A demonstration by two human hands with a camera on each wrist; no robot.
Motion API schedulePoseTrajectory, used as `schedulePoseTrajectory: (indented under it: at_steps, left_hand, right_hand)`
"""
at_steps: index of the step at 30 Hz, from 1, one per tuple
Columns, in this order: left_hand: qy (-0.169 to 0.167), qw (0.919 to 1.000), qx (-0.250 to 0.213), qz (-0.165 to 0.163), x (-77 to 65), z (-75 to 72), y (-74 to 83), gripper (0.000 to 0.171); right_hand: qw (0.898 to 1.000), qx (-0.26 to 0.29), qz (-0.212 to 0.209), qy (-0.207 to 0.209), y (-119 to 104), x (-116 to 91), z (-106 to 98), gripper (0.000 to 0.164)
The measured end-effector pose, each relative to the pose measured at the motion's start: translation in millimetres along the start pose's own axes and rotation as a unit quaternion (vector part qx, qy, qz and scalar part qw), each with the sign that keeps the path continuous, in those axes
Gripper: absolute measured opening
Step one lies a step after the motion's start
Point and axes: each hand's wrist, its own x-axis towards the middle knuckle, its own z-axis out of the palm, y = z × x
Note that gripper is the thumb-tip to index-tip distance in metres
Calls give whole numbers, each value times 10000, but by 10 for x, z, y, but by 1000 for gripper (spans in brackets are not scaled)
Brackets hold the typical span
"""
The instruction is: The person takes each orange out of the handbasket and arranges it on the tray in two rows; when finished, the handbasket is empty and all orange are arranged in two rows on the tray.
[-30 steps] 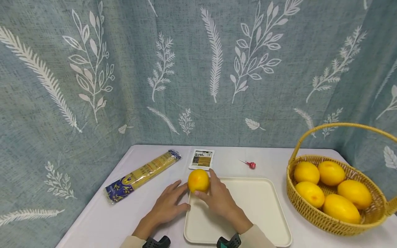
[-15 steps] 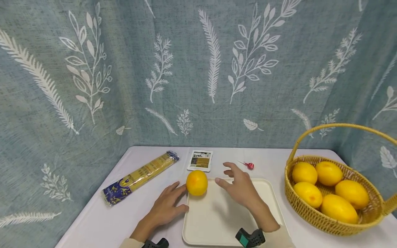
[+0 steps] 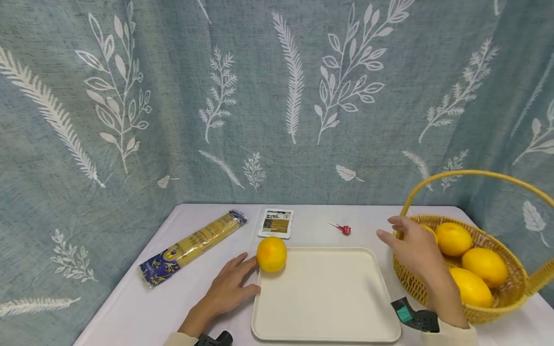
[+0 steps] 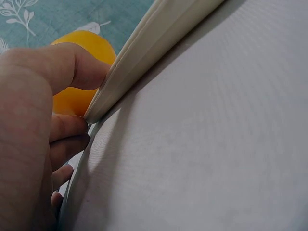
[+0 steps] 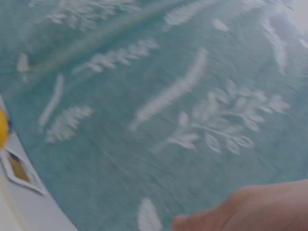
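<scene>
A round yellow fruit (image 3: 271, 254) with an orange blush sits at the far left corner of the cream tray (image 3: 326, 295). My left hand (image 3: 229, 287) lies at that corner, its index fingertip against the fruit and its thumb tip at the tray's left rim. The left wrist view shows the thumb in front of the fruit (image 4: 82, 41), close to the tray edge (image 4: 139, 48). Over the left side of a woven basket (image 3: 407, 281), my right hand (image 3: 417, 247) hovers with spread fingers and nothing in them. It covers part of the yellow fruits (image 3: 454, 239) inside.
A long pack of noodles (image 3: 192, 247) lies slanted on the left of the white table. Behind the tray are a small flat packet (image 3: 276, 223) and a red lollipop (image 3: 345, 229). The basket's tall handle (image 3: 476, 173) arches above it. A patterned curtain (image 3: 268, 96) hangs behind.
My right hand has let go of the round fruit and swung right, across the tray, to the basket. The left hand has stayed beside the fruit at the tray corner.
</scene>
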Motion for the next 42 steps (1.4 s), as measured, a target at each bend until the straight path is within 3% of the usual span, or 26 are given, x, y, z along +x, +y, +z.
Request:
schedulePoseTrajectory:
  at_steps: [6, 9, 15, 20, 28, 35, 42]
  left_hand:
    - [20, 10000, 35, 20, -4, -15, 21, 74]
    - [21, 10000, 57, 5, -3, -11, 39, 74]
    - [3, 10000, 10, -43, -18, -6, 39, 74]
    - [-8, 10000, 12, -26, -16, 0, 32, 74]
    - [-1, 10000, 39, -29, -6, 2, 29, 73]
    - [-10, 10000, 66, -13, -7, 5, 26, 73]
    - [-13, 10000, 70, 0, -6, 0, 21, 73]
  right_hand:
    - [9910, -262, 1137, -661, 321, 36, -280, 84]
    - [9843, -329, 1443, -957, 456, 66, -338, 89]
    - [9815, -459, 1282, -1343, 649, 120, -252, 84]
    - [9795, -919, 1007, -1485, 747, 153, -129, 76]
    - [9771, -1234, 980, -1429, 796, 185, -75, 67]
    - [9846, -848, 955, -1194, 797, 153, -96, 61]
    - [9929, -314, 748, -869, 802, 117, -147, 67]
